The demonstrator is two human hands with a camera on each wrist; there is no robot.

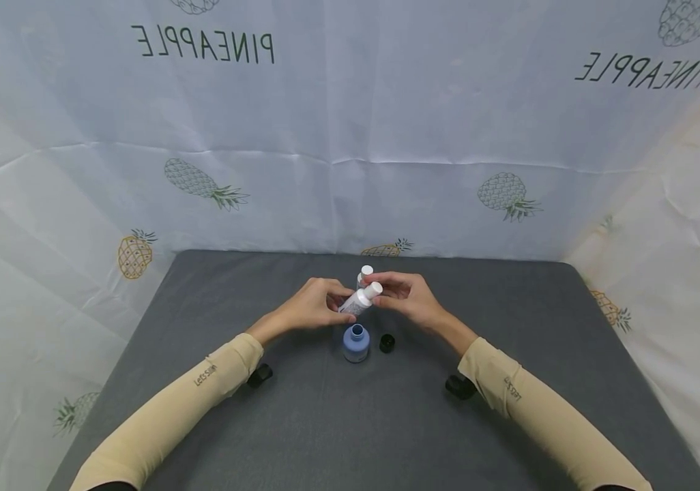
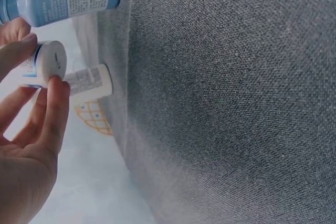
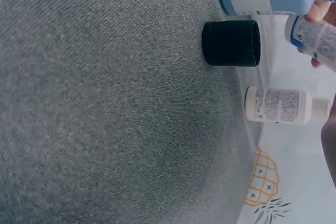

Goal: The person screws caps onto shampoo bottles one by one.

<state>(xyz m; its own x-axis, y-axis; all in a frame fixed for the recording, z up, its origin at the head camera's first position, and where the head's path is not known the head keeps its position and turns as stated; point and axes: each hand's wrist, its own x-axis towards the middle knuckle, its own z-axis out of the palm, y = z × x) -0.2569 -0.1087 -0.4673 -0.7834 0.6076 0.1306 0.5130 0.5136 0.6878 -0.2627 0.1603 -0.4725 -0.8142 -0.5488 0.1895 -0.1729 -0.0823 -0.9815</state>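
Observation:
My left hand [image 1: 313,305] grips a small white bottle [image 1: 356,303] by its body, thumb on the near side. The bottle is tilted, its white cap [image 1: 374,289] up and to the right; its base shows in the left wrist view, off the table. My right hand [image 1: 414,300] has its thumb and fingers around that cap, pinching it. Just behind stands a second white bottle [image 3: 278,105], upright with its cap on, partly hidden by the held one. In front of the hands is an uncapped blue bottle [image 1: 356,346], upright, its dark mouth showing.
A black cap [image 1: 387,343] lies on the dark grey tabletop [image 1: 350,423], right of the blue bottle. Black devices sit at the left wrist [image 1: 260,375] and right wrist [image 1: 460,387]. A pineapple-print curtain [image 1: 338,136] hangs behind the table and along both sides.

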